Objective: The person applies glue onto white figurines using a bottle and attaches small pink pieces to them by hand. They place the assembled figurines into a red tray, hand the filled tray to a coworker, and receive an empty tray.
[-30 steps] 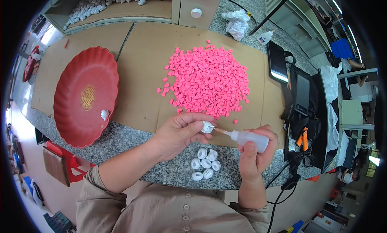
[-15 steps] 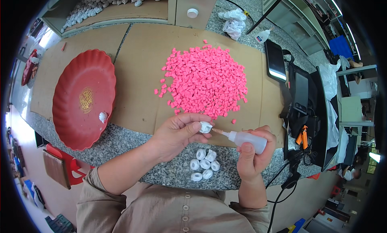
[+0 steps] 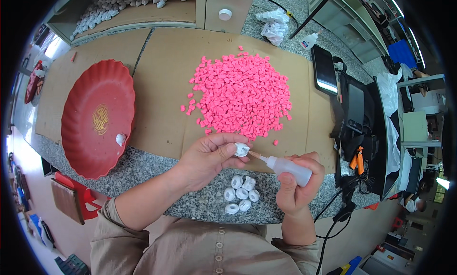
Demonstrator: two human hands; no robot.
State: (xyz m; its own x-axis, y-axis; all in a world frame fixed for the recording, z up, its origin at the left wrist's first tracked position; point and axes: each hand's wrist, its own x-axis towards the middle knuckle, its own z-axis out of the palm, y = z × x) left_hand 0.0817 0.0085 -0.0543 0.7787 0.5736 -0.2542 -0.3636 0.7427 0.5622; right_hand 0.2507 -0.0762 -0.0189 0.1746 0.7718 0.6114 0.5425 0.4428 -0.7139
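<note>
Granite counter (image 3: 143, 168) under cardboard sheet (image 3: 164, 89) — pink pellet heap (image 3: 243, 94) at centre, red plate (image 3: 97, 118) left. Left hand (image 3: 209, 156) pinches small white cap (image 3: 242, 149) above counter edge. Right hand (image 3: 297, 187) clenched round squeeze bottle (image 3: 288, 168) — nozzle tip touching cap. Five white caps (image 3: 240, 195) clustered below.

We see a speckled granite counter (image 3: 143, 168) under brown cardboard sheets (image 3: 162, 89); on these lie a red scalloped plate (image 3: 90, 132) and pink pieces (image 3: 240, 96), while white caps (image 3: 240, 195) lie on bare stone.
</note>
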